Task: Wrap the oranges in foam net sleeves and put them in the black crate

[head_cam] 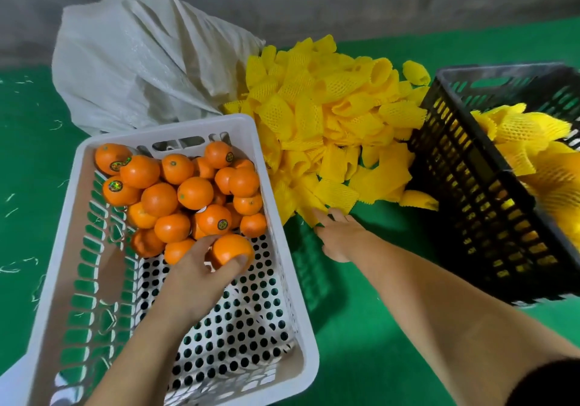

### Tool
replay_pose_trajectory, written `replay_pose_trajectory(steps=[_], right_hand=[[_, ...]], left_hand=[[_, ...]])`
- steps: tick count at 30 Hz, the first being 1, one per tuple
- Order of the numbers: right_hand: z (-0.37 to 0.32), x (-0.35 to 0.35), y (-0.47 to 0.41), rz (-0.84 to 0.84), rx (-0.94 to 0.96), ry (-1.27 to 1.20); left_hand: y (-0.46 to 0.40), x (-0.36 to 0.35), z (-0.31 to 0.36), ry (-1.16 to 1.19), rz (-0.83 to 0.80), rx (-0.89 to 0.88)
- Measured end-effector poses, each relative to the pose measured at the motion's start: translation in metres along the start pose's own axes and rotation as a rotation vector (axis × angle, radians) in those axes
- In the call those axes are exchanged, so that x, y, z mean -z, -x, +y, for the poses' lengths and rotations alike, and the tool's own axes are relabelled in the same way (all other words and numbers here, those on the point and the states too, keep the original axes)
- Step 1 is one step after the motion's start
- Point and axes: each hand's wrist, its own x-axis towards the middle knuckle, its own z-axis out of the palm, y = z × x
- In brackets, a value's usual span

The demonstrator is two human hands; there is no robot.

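Observation:
Several bare oranges (188, 192) lie heaped in the far half of a white perforated crate (292, 283). My left hand (201, 277) grips one orange (230, 248) at the near edge of that heap, thumb on its right side. A pile of yellow foam net sleeves (332, 123) lies on the green surface between the two crates. My right hand (340, 236) reaches to the pile's near edge, its fingers touching a sleeve (337, 197); whether they pinch it is hidden. The black crate (477, 192) at right holds several sleeve-wrapped oranges (521, 136).
A large white woven sack (135, 57) lies behind the white crate, against a grey wall. Green matting (370, 327) covers the floor between the crates and to the left.

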Motion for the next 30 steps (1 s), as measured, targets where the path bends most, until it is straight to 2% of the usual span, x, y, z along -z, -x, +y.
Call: replay_pose_trajectory(steps=[4, 8, 10, 13, 15, 17, 19, 22, 24, 26, 30], right_hand=[[-0.007, -0.003, -0.004, 0.074, -0.01, -0.021], [-0.002, 0.0, 0.005, 0.305, 0.045, -0.121], [-0.003, 0.0, 0.013, 0.52, 0.059, -0.334], [-0.01, -0.004, 0.028, 0.87, -0.035, -0.729], [-0.013, -0.009, 0.036, 0.92, -0.104, -0.887], [-0.015, -0.013, 0.042, 0.895, -0.108, -0.899], [-0.013, -0.018, 0.044, 0.781, -0.087, -0.852], [-0.017, -0.027, 0.047, 0.332, -0.064, -0.571], [-0.024, -0.031, 0.048, 0.147, -0.007, -0.283], [-0.031, -0.028, 0.048, 0.047, 0.033, -0.139], [-0.052, -0.013, 0.047, -0.116, 0.018, -0.028]], left_hand=[[0.031, -0.006, 0.01, 0.175, -0.047, -0.036], [0.052, -0.012, 0.01, 0.357, -0.045, -0.024], [0.06, -0.013, 0.01, 0.44, -0.042, -0.015], [0.073, -0.018, 0.01, 0.555, -0.021, -0.017], [0.084, -0.022, 0.007, 0.589, 0.006, -0.019], [0.094, -0.024, 0.003, 0.578, 0.017, -0.03], [0.101, -0.024, -0.002, 0.523, 0.022, -0.06], [0.102, -0.026, -0.004, 0.446, 0.048, -0.112], [0.099, -0.03, -0.001, 0.417, 0.067, -0.142], [0.096, -0.034, 0.003, 0.378, 0.104, -0.155], [0.093, -0.041, 0.004, 0.277, 0.144, -0.213]])
